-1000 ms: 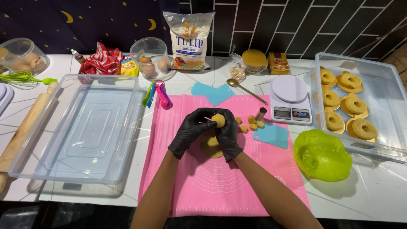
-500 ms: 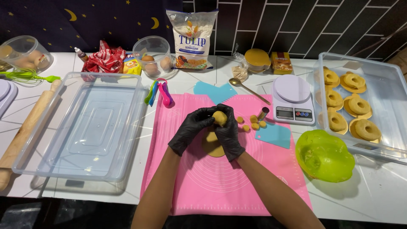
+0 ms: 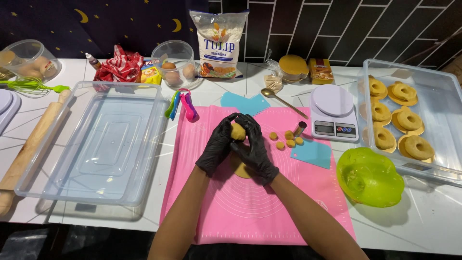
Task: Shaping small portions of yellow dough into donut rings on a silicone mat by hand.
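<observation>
Both my hands wear black gloves and meet over the pink silicone mat. My left hand and my right hand are cupped together around a small ball of yellow dough, which shows between the fingers. Beneath them a flat piece of dough lies on the mat, mostly hidden. Several small dough balls and a little metal round cutter sit just right of my hands.
An empty clear plastic tub stands at left, a rolling pin beyond it. A kitchen scale, blue scrapers, a green bowl and a tub of ring-shaped dough pieces lie at right. Flour bag, eggs bowl at back.
My hands stay cupped on the dough ball; the fingers have shifted slightly around it. Nothing else has moved.
</observation>
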